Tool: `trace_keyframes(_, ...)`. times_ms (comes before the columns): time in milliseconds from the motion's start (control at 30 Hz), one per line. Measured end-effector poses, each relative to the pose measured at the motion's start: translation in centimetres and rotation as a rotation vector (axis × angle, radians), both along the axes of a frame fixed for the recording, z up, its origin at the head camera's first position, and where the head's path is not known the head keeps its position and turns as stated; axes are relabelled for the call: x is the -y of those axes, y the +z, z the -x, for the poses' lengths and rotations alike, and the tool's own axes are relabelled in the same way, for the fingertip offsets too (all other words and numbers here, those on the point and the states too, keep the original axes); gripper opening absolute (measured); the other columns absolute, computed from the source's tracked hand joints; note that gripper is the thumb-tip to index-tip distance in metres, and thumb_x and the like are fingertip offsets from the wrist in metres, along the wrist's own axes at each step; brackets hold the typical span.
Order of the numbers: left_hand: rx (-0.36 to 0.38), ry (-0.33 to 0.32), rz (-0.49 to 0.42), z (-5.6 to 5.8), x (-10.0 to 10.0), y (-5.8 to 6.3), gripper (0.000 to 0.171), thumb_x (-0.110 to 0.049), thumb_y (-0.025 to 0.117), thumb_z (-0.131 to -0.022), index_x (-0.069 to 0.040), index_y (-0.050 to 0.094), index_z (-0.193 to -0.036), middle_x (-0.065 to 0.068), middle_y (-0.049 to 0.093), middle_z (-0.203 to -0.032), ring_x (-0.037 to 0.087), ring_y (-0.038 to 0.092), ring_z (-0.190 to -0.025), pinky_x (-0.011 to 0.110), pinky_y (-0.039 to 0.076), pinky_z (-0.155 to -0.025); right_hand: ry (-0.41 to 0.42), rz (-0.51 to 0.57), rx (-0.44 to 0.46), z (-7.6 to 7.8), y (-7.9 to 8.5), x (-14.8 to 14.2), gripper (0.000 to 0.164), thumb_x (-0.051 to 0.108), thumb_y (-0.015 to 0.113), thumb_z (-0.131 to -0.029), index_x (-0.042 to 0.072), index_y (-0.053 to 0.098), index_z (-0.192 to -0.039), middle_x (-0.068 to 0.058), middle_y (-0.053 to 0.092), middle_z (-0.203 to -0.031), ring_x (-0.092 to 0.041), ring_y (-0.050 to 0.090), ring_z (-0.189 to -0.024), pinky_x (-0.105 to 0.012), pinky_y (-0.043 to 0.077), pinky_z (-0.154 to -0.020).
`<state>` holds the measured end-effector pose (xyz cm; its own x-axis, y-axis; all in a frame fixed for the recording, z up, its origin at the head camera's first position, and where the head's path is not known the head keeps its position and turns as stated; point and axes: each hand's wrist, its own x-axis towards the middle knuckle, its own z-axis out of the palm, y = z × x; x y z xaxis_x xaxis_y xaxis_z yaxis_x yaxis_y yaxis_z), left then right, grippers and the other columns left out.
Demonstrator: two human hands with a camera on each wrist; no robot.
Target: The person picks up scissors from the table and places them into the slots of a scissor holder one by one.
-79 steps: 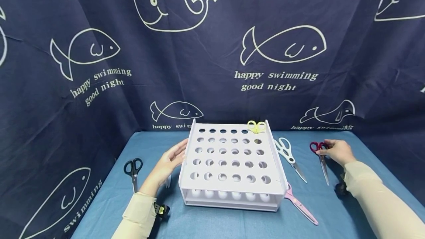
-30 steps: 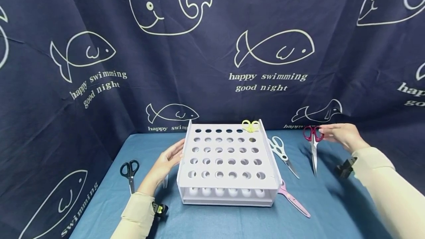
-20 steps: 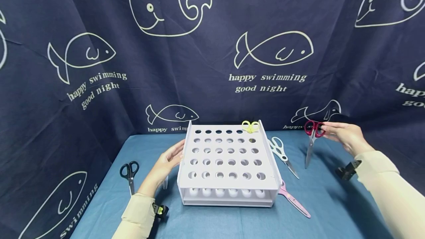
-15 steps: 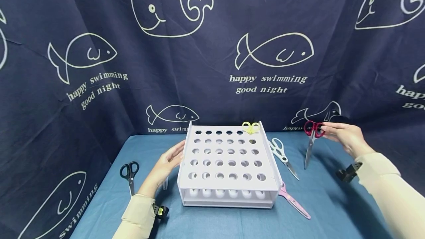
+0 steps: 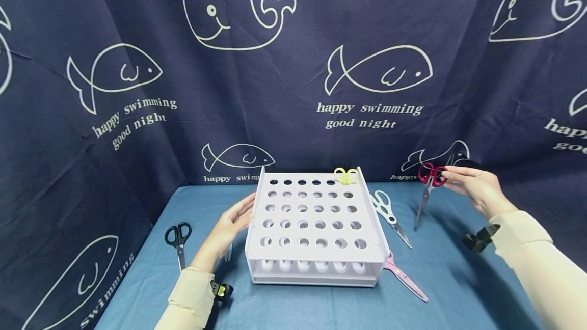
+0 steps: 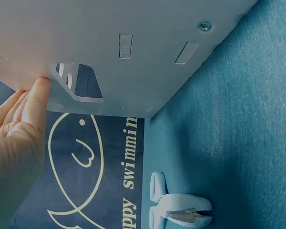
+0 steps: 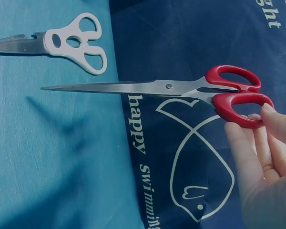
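My right hand [image 5: 477, 187] pinches one red handle loop of a pair of scissors [image 7: 171, 87] between thumb and fingers. The scissors hang above the table, blades closed and tips pointing down in the head view. My left hand [image 5: 231, 223] rests its fairly straight fingers against the left side of a white rack [image 5: 316, 253] with rows of round holes; in the left wrist view its fingertips touch the side panel beside a cutout. Small yellow-handled scissors [image 5: 346, 176] stand in a hole at the rack's back right corner, their blades hidden below the top.
White-handled scissors [image 5: 387, 213] and pink scissors [image 5: 405, 279] lie right of the rack on the blue cloth [image 5: 321, 309]. Black-handled scissors [image 5: 179, 241] lie at the left. A small white pair [image 6: 178, 205] lies beside the rack's left side. A dark patterned curtain [image 5: 275, 90] hangs behind.
My right hand has picked the red-handled scissors up off the table, and their tips have swung leftward. The left hand has stayed at the rack's side. The head view has shifted slightly.
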<state>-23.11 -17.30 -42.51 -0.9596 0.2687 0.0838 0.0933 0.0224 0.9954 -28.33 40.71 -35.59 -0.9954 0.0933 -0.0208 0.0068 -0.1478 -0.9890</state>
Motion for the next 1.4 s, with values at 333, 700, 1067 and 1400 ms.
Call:
trace_keyframes(333,0.001,0.006,-0.020,-0.1,-0.2,-0.1,0.057,-0.021,0.056,-0.099,-0.011,0.034,-0.150,0.010,0.036,-0.155,0.024,0.036,-0.142,0.030,0.045,-0.106,0.040,0.117,-0.054,-0.2,0.4,0.4,0.030,-0.008,0.059,-0.091,0.014,0.078,-0.084,0.003,0.075,-0.082,-0.010,0.073,-0.075,-0.026,0.060,-0.068)
trace_keyframes(700,-0.005,0.008,-0.021,0.1,-0.2,-0.1,0.057,-0.021,0.055,-0.099,-0.008,0.033,-0.150,0.013,0.035,-0.155,0.026,0.035,-0.142,0.028,0.045,-0.105,-0.014,0.153,-0.111,-0.1,0.8,1.4,0.024,-0.011,0.064,-0.086,0.009,0.078,-0.085,-0.002,0.075,-0.080,-0.011,0.073,-0.075,-0.027,0.060,-0.068)
trace_keyframes(1067,-0.032,-0.027,-0.056,0.1,-0.1,-0.2,0.057,-0.015,0.052,-0.099,-0.004,0.030,-0.151,0.017,0.032,-0.155,0.028,0.033,-0.143,0.023,0.046,-0.101,-0.063,0.044,-0.158,-0.1,1.3,2.0,0.024,-0.008,0.064,-0.087,0.012,0.077,-0.088,0.003,0.075,-0.077,-0.007,0.072,-0.072,-0.023,0.059,-0.066)
trace_keyframes(1400,-0.029,-0.030,-0.068,0.0,-0.2,-0.2,0.058,-0.014,0.052,-0.099,-0.004,0.029,-0.151,0.018,0.032,-0.155,0.029,0.032,-0.142,0.021,0.047,-0.099,-0.102,-0.018,-0.139,-0.2,1.9,2.1,0.020,-0.004,0.068,-0.086,0.013,0.078,-0.088,0.007,0.075,-0.077,-0.006,0.072,-0.071,-0.022,0.059,-0.064)
